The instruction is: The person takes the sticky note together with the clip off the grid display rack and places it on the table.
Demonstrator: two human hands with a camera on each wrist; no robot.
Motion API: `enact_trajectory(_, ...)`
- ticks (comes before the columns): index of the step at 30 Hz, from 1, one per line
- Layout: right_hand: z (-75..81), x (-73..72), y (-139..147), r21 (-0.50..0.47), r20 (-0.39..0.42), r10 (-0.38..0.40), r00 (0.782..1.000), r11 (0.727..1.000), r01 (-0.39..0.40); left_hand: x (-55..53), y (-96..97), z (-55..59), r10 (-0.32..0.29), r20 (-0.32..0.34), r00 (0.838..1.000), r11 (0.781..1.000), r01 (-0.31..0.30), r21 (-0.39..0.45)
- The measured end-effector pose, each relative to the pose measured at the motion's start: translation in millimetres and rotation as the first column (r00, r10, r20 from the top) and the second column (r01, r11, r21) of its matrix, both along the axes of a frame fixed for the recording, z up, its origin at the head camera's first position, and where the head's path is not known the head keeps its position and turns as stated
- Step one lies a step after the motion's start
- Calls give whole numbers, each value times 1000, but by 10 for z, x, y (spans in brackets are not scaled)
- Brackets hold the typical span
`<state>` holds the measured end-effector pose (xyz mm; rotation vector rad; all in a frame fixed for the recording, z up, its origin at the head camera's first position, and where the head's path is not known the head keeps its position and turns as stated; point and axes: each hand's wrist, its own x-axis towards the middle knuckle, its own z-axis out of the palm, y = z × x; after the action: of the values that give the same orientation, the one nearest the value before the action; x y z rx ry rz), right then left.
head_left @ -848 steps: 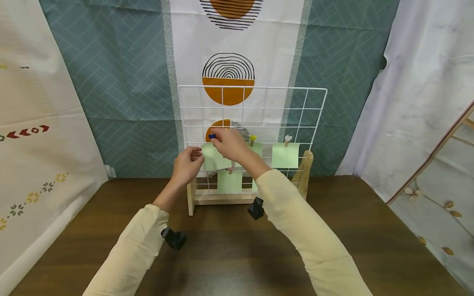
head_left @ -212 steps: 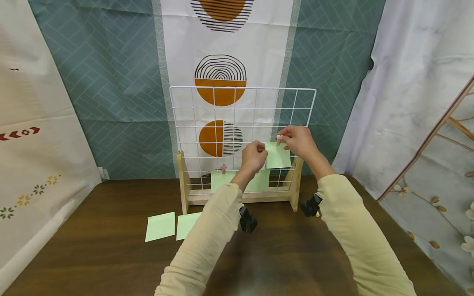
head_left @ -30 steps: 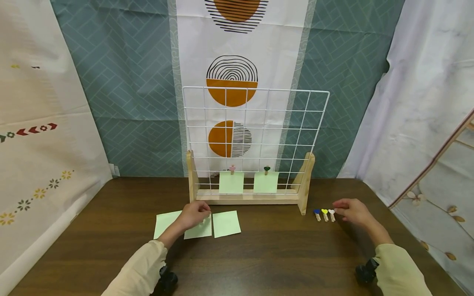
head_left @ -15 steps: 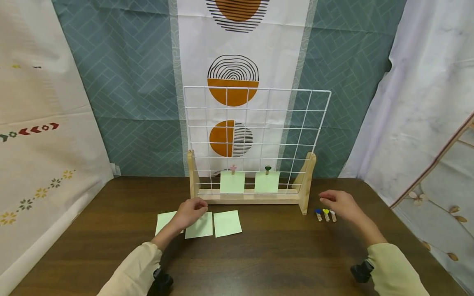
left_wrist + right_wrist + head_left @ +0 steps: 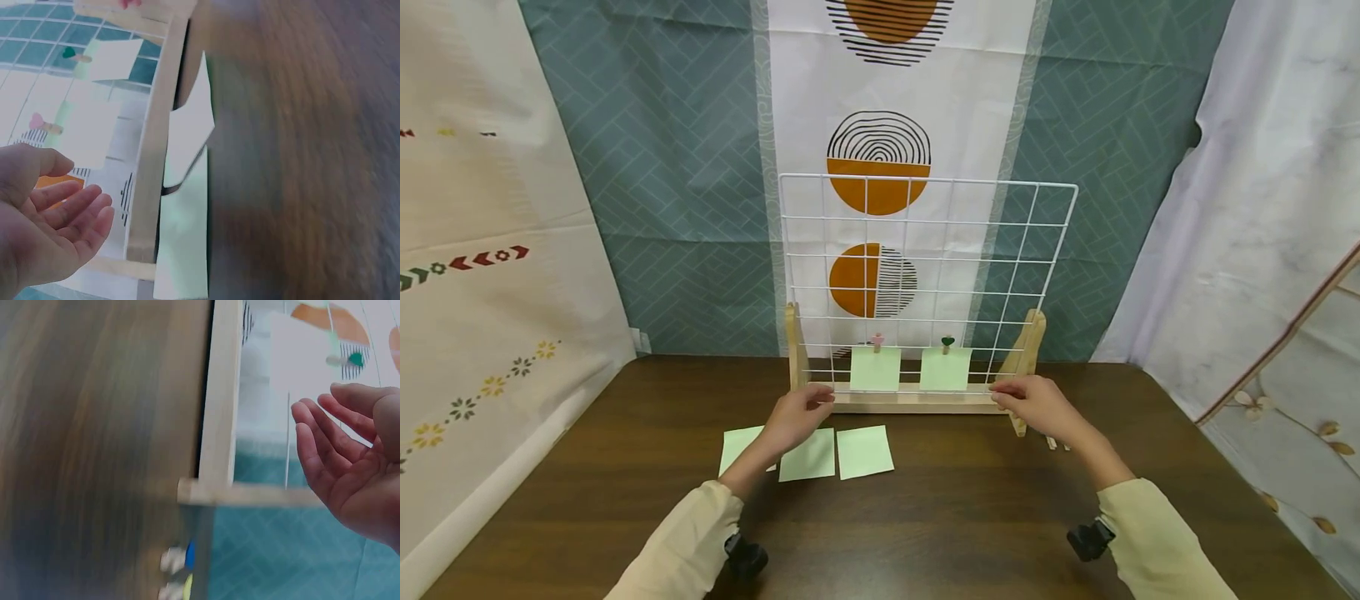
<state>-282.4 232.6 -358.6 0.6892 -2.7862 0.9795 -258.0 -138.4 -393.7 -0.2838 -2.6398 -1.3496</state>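
Note:
My left hand (image 5: 796, 417) hovers before the left foot of the white wire grid (image 5: 928, 180), its fingers loosely bent with nothing between them. On the other side, my right hand (image 5: 1037, 406) is near the grid's right leg, also with nothing in it. Two pale green notes hang low on the grid. A pink clothespin (image 5: 877, 340) holds the left note (image 5: 876, 371), a dark green heart clothespin (image 5: 947, 342) the right note (image 5: 946, 371). Beneath my left hand lie three more notes, such as the rightmost note (image 5: 865, 452).
Small clothespins lie on the table by the grid's right leg, mostly hidden behind my right hand; the right wrist view shows a blue clothespin (image 5: 190, 555) and a yellow clothespin (image 5: 187, 586). The wooden stand (image 5: 917, 403) holds the grid upright. Cloths hang behind and at both sides.
Upper notes clipped to the grid earlier are off it; three notes lie on the table. Over the last second my right hand moved left from the clothespins and my left hand rose slightly.

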Motion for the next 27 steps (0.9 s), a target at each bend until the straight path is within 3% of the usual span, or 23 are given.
enact_trajectory(6,64,-51,-345,-51,-2,44,999,998,-44,-65,108,36,-3,10,1000,999,3,35)
enact_trajectory(15,184,-111,-802,-128,-8,59,998,990,-59,-162,269,125,-29,-34,999,994,32,104)
enact_trajectory(27,331,-243,-1303,-159,-53,20,998,987,-28,-242,317,195,21,-69,997,995,-14,103)
